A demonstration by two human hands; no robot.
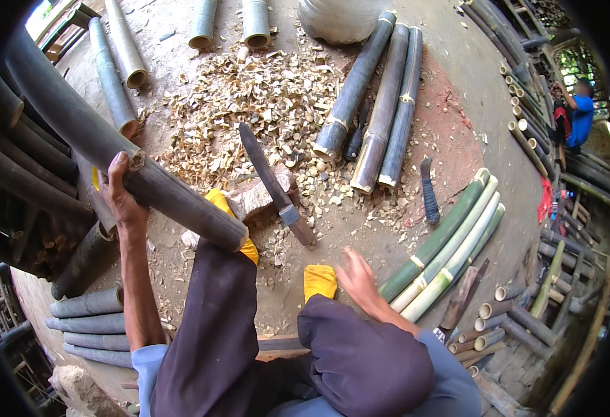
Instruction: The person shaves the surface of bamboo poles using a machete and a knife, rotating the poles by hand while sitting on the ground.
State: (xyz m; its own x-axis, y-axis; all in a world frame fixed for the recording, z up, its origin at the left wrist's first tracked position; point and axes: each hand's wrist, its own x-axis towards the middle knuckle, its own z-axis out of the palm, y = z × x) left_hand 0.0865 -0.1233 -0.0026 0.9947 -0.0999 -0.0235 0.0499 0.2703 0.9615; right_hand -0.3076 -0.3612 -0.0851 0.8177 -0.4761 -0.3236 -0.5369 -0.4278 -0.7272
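A thick dark bamboo pole (186, 205) slants from the upper left down to my left knee, where its cut end lies beside a yellow shoe (249, 251). My left hand (119, 191) grips it below a node, thumb uppermost. A machete (269, 168) leans across a pale wood block (266, 197), its wooden handle toward me. My right hand (358, 281) is to the right of that handle, apart from it, slightly blurred, holding nothing, fingers spread. It is close to the other yellow shoe (319, 281) and several green bamboo lengths (433, 251).
Wood chips (232, 118) cover the ground ahead. Beyond them lie dark bamboo poles (381, 111) and a tool with a dark wrapped handle (429, 198). More bamboo (89, 323) is stacked at left. A saw-like tool (458, 302) is at right; a person in blue (581, 115) is far right.
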